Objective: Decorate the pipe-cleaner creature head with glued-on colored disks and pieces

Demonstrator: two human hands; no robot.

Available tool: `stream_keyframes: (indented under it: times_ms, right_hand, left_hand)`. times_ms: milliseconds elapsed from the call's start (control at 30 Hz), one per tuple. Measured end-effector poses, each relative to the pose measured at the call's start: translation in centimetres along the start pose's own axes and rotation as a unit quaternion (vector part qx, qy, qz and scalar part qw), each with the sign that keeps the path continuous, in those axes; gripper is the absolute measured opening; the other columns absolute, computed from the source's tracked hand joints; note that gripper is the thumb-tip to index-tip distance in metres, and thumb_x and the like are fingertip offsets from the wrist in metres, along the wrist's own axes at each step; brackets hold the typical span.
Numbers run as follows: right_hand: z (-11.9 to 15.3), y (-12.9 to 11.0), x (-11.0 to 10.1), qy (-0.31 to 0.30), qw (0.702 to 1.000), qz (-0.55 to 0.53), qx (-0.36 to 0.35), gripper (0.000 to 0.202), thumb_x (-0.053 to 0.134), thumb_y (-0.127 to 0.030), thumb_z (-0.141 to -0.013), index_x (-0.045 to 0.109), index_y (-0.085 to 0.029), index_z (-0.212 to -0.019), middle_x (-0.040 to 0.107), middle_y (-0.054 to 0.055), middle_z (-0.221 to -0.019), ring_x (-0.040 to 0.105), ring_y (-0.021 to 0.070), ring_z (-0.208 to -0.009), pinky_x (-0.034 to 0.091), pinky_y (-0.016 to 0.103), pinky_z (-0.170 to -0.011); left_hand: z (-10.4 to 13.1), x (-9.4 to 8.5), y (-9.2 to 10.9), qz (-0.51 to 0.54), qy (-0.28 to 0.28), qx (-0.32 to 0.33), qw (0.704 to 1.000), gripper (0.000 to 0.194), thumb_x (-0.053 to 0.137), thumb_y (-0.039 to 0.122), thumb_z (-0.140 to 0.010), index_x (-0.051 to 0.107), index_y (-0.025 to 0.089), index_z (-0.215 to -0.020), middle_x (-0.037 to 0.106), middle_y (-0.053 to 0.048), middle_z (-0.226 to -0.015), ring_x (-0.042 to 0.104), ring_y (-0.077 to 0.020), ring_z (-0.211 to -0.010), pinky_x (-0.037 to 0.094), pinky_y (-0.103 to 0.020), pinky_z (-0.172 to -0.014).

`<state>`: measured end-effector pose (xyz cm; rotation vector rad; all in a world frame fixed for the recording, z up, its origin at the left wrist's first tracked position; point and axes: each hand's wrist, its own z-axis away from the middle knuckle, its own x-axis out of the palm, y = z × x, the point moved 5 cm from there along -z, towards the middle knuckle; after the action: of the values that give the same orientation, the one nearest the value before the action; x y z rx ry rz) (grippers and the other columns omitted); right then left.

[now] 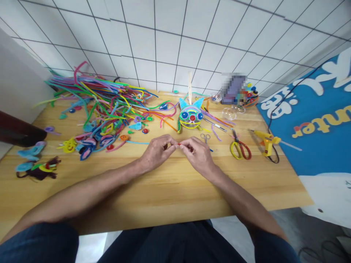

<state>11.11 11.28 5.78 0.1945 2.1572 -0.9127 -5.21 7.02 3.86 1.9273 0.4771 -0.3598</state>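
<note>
My left hand and my right hand meet fingertip to fingertip above the middle of the table. Thumbs and forefingers of both pinch a small red piece, possibly pipe cleaner; most of it is hidden by the fingers. Just beyond them stands a round figure with blue ears, blue eyes, a red nose and yellow edging, in front of a light wooden stick. Small scissors lie right behind my right hand.
A heap of coloured pipe cleaners covers the back left, with coiled shapes before it. To the right lie red-and-yellow scissors and a yellow glue gun with its cord. Clear plastic domes sit at the back right.
</note>
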Motion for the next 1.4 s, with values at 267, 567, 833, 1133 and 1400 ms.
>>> stream_keyframes:
  times_ms: [267,567,833,1133,1400]
  right_hand:
    - [-0.1,1.4,0.8,0.003,0.981,-0.162,0.108,0.010,0.062,-0.021,-0.090,0.066,-0.021,-0.082,0.064,-0.002,-0.071,0.058,0.0128,-0.062,0.045,0.025,-0.060]
    - [0.4,-0.1,0.6,-0.003,0.998,0.056,-0.041,0.017,0.055,-0.011,-0.093,0.062,-0.021,-0.081,0.065,0.002,-0.077,0.059,0.0146,-0.070,0.044,0.026,-0.066]
    - [-0.1,0.8,0.4,0.028,0.986,-0.136,0.093,0.010,0.065,-0.025,-0.093,0.070,-0.021,-0.085,0.068,0.000,-0.075,0.062,0.0143,-0.067,0.048,0.027,-0.064]
    - [0.1,0.6,0.8,0.009,0.999,-0.039,0.030,0.014,0.061,-0.013,-0.088,0.063,-0.022,-0.076,0.063,-0.001,-0.072,0.057,0.0137,-0.067,0.043,0.027,-0.064]
    - [0.0,0.5,0.2,-0.008,1.000,-0.008,0.018,0.012,0.065,-0.019,-0.095,0.071,-0.023,-0.086,0.063,0.001,-0.078,0.059,0.0161,-0.074,0.046,0.029,-0.070]
  left_hand:
    - [0.4,1.4,-2.2,0.173,0.012,-0.138,0.975,0.034,0.073,0.048,-0.089,0.073,0.015,-0.081,0.063,0.000,-0.066,0.049,-0.0110,-0.059,0.037,-0.023,-0.056]
    - [-0.3,0.1,-0.1,-0.014,-0.032,-0.013,0.999,0.009,0.068,0.020,-0.092,0.077,0.019,-0.090,0.069,0.000,-0.075,0.050,-0.0096,-0.059,0.039,-0.023,-0.061]
    - [0.6,1.3,-2.0,0.222,0.059,-0.171,0.958,0.030,0.078,0.046,-0.084,0.074,0.016,-0.085,0.070,-0.001,-0.073,0.057,-0.0124,-0.064,0.046,-0.025,-0.065]
    - [0.3,1.3,-1.5,0.119,-0.003,-0.112,0.987,0.021,0.070,0.038,-0.091,0.076,0.018,-0.092,0.063,0.002,-0.067,0.046,-0.0100,-0.056,0.037,-0.023,-0.058]
    - [0.2,0.5,-0.7,0.019,0.010,-0.046,0.999,0.012,0.062,0.024,-0.095,0.071,0.018,-0.090,0.065,0.001,-0.072,0.050,-0.0111,-0.060,0.041,-0.024,-0.063]
